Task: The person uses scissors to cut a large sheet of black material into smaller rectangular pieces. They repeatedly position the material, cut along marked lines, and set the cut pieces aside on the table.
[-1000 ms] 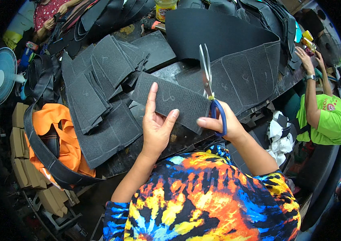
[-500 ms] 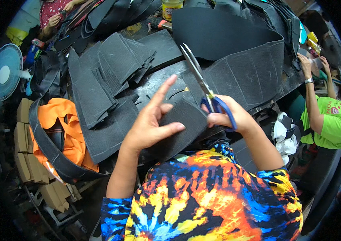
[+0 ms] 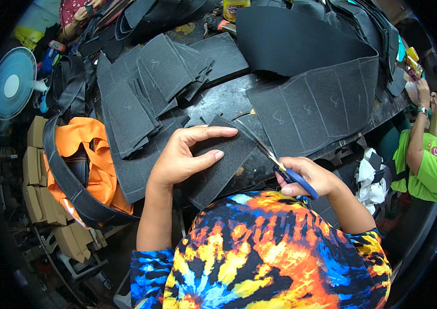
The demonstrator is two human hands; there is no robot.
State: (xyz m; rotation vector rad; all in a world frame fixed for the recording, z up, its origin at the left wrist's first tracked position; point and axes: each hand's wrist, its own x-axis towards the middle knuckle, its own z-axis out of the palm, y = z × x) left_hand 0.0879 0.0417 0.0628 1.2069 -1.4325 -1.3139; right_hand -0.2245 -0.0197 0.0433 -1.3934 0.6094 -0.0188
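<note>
A pair of scissors with blue handles (image 3: 296, 180) sits in my right hand (image 3: 308, 177), fingers closed round the grips. Its blades point up and left, nearly together, along the right edge of a small black textured sheet piece (image 3: 223, 165). This piece lies slanted at the table's near edge, close to my shirt. Over its left side is my left hand (image 3: 180, 157), thumb and forefinger apart and reaching across it; the other fingers are mostly hidden. Beyond the scissors lies a larger black sheet (image 3: 316, 103) with pale marked lines.
Cut black pieces (image 3: 162, 72) are piled at the left of the dark table (image 3: 223, 100). Left of it are an orange cloth (image 3: 92, 154), a blue fan (image 3: 12, 85) and cardboard boxes (image 3: 36, 165). A person in a green shirt (image 3: 424, 159) is at the right, another at the upper left.
My left forefinger has come down from pointing upward and now extends across the piece. The scissors have dropped and tilted left, toward the piece's edge. The whole view has shifted slightly.
</note>
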